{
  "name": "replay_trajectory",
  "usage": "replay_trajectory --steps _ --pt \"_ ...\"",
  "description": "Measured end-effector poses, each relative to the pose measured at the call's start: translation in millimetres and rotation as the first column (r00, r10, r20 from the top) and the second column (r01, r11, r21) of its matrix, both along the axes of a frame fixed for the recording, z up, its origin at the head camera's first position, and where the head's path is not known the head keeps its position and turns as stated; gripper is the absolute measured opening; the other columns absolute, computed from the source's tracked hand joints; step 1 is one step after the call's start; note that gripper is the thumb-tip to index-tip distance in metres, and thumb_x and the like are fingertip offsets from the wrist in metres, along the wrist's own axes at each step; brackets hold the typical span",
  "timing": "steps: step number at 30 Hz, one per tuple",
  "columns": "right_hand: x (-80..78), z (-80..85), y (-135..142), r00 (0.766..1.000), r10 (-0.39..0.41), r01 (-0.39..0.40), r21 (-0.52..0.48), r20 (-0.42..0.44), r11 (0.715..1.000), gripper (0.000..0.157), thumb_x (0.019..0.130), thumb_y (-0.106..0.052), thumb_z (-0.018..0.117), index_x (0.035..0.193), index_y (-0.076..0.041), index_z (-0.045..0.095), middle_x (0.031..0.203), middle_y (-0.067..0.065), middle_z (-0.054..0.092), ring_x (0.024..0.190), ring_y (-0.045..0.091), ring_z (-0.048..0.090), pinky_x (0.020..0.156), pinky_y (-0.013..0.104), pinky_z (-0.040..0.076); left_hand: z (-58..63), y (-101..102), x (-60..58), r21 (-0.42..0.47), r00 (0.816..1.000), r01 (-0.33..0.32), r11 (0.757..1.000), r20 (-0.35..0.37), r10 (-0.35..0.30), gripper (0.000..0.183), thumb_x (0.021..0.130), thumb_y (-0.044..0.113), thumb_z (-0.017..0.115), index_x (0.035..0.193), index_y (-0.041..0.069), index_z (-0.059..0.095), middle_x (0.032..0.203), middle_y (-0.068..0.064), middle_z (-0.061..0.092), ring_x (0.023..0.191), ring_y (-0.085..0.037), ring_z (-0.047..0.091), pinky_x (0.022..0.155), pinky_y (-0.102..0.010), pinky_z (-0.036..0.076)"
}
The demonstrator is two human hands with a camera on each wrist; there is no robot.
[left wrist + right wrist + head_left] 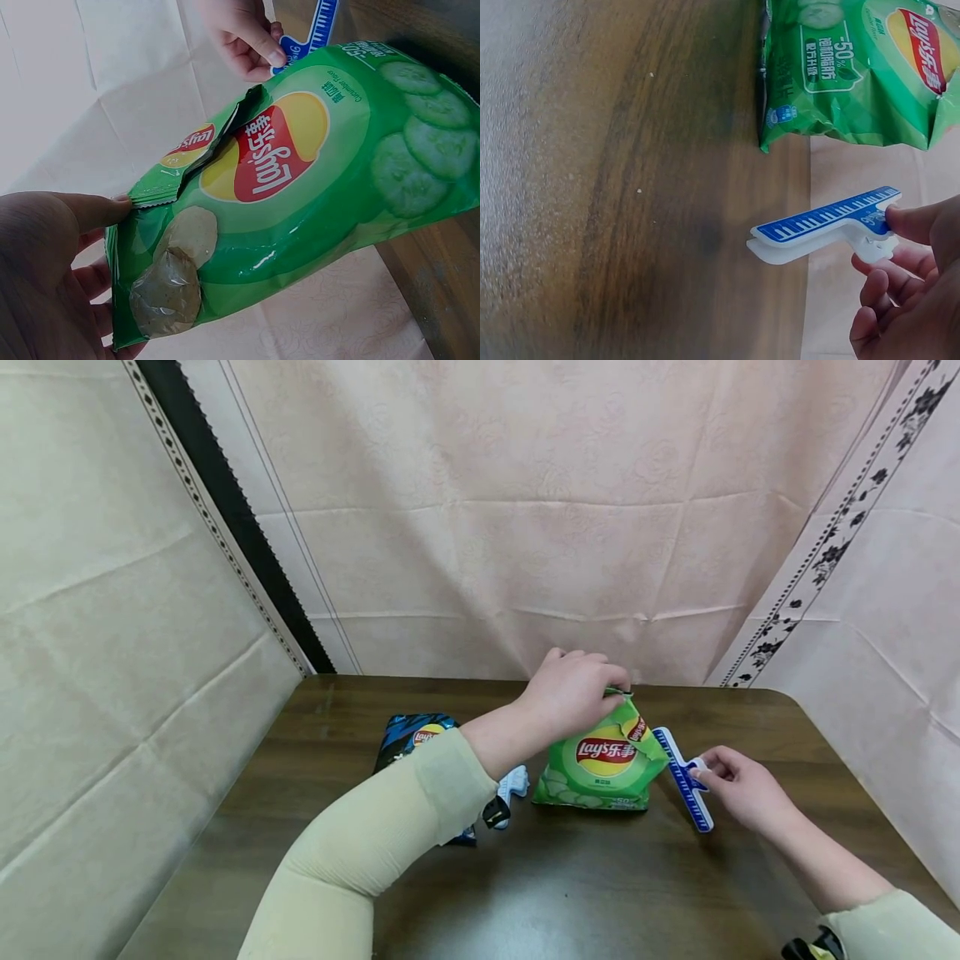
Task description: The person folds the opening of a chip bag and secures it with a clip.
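Observation:
A green Lay's chip bag [600, 764] stands upright near the middle of the table, its top edge folded over at one side. My left hand [573, 693] pinches the bag's top corner between thumb and fingers; the folded flap shows up close in the left wrist view. To the right of the bag, my right hand [738, 781] holds a blue and white bag clip [829, 221] by its handle, thumb on one side and fingers on the other. The clip's long jaws lie beside the bag, apart from it in the right wrist view.
Behind my left forearm lies a dark blue Lay's bag [408, 735], partly hidden. A light blue and white clip [513, 782] lies near it. The brown wooden table [637, 893] ends at a hanging pale cloth [487, 552] at the back, with more cloth on both sides.

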State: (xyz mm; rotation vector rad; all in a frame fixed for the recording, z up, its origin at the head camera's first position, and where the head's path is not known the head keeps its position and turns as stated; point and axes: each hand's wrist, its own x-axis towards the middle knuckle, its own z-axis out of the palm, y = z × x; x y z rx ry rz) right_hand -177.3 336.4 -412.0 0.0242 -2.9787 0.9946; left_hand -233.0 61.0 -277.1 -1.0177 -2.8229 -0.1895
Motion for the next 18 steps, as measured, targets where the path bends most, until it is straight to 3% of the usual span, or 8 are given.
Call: replay_trajectory --steps 7,18 --pt "3.6 5.3 2 1.000 -0.001 0.000 -0.019 -0.030 1.000 0.032 0.102 -0.032 0.055 0.112 -0.002 0.061 0.088 0.008 0.062 0.080 0.022 0.052 0.061 0.032 0.043 0.5 0 1.1 0.003 1.000 0.002 1.000 -0.008 -0.002 0.024 0.098 0.044 0.059 0.120 0.038 0.068 0.111 0.016 0.063 0.104 -0.008 0.056 0.093 -0.036 0.037" --pt "10.4 13.3 11 0.988 0.046 -0.049 -0.016 -0.146 0.999 0.026 0.102 -0.029 0.058 0.111 -0.005 0.064 0.089 0.005 0.066 0.075 0.013 0.051 0.061 0.027 0.041 0.4 0 0.8 0.003 1.000 -0.003 1.000 0.003 0.003 0.025 0.098 0.044 0.059 0.121 0.037 0.068 0.114 0.016 0.063 0.106 -0.008 0.056 0.096 -0.037 0.036"
